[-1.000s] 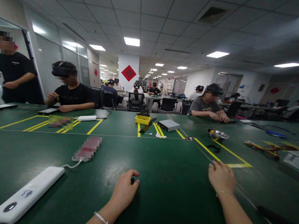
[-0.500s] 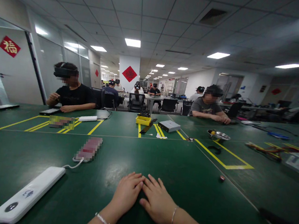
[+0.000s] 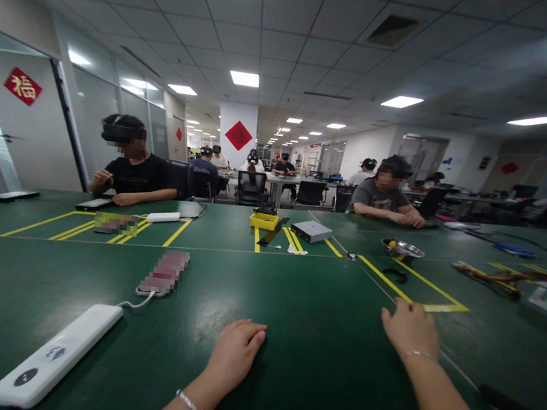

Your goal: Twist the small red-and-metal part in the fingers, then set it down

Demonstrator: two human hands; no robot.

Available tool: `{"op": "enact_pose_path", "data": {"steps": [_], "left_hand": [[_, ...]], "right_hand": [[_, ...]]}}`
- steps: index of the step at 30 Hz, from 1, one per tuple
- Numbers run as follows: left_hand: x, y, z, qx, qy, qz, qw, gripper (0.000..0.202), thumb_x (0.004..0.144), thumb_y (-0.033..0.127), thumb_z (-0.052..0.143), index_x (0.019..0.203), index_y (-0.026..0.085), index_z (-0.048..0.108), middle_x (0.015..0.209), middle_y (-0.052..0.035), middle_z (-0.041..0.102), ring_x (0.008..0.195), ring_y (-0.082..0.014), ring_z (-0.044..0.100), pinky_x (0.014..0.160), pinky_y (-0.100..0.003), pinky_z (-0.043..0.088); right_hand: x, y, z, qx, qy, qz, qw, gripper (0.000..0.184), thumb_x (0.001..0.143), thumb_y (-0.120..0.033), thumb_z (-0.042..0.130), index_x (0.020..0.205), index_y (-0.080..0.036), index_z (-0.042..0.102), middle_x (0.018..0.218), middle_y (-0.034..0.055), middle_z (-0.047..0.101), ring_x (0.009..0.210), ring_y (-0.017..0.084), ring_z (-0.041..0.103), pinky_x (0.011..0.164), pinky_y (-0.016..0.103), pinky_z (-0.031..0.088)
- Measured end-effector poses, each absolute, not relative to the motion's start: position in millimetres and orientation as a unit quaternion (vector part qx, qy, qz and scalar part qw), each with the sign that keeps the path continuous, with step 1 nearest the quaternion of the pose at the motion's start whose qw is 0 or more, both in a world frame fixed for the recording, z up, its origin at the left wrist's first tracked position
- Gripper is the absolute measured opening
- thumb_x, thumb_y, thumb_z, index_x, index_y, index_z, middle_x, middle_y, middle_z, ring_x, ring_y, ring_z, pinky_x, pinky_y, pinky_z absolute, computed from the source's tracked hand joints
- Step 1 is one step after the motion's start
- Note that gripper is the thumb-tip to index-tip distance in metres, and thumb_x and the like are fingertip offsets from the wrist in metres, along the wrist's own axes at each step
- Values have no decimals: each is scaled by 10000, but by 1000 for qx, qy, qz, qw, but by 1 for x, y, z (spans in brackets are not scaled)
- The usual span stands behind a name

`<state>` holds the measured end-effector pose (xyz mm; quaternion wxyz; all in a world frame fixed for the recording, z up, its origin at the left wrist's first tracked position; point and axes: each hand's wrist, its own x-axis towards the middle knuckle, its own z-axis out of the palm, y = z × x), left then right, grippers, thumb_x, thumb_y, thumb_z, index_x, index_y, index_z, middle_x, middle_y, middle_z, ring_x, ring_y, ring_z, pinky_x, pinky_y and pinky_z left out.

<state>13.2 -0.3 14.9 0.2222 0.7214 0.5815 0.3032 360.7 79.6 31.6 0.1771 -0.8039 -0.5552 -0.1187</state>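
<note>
My left hand (image 3: 233,356) lies palm down on the green table (image 3: 315,345) near its front edge, fingers stretched out together and holding nothing. My right hand (image 3: 409,328) is reached out to the right, beside the corner of a yellow taped rectangle (image 3: 441,308). Its fingers curl down onto the table top and their tips are hidden behind the back of the hand. Whatever lies under that hand cannot be seen. A thin bracelet shows on each wrist.
A white power bank (image 3: 55,354) lies at the front left, cabled to a phone (image 3: 164,272). Farther back stand a yellow bin (image 3: 263,220), a grey box (image 3: 310,230) and a metal bowl (image 3: 401,249). People sit across the table.
Half a second ago both hands lay together in front of me and a small red object sat on the table to the right. My right hand has swung out over that spot.
</note>
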Motion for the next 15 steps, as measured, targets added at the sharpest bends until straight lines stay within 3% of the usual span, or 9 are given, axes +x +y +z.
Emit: {"op": "enact_pose_path", "data": {"steps": [5, 10, 15], "left_hand": [[14, 0, 13, 736, 568, 303, 209, 331, 817, 365, 334, 948, 284, 626, 1014, 17, 637, 1057, -203, 477, 938, -350, 299], [13, 1, 12, 738, 569, 300, 206, 325, 816, 351, 341, 945, 273, 628, 1010, 16, 639, 1058, -202, 473, 938, -346, 297], [14, 0, 14, 733, 570, 303, 215, 317, 806, 340, 355, 934, 265, 635, 1008, 8, 638, 1065, -199, 469, 938, -330, 298]], "right_hand": [[402, 77, 14, -867, -471, -29, 160, 552, 723, -481, 343, 1115, -120, 485, 1067, 231, 479, 954, 379, 480, 644, 462, 436], [403, 81, 6, -857, -491, -15, 159, 385, 733, -296, 324, 984, -146, 575, 988, 201, 538, 901, 345, 521, 631, 435, 449], [413, 85, 2, -849, -501, -7, 166, 393, 683, -212, 358, 992, -174, 596, 978, 189, 554, 881, 333, 538, 632, 426, 455]]}}
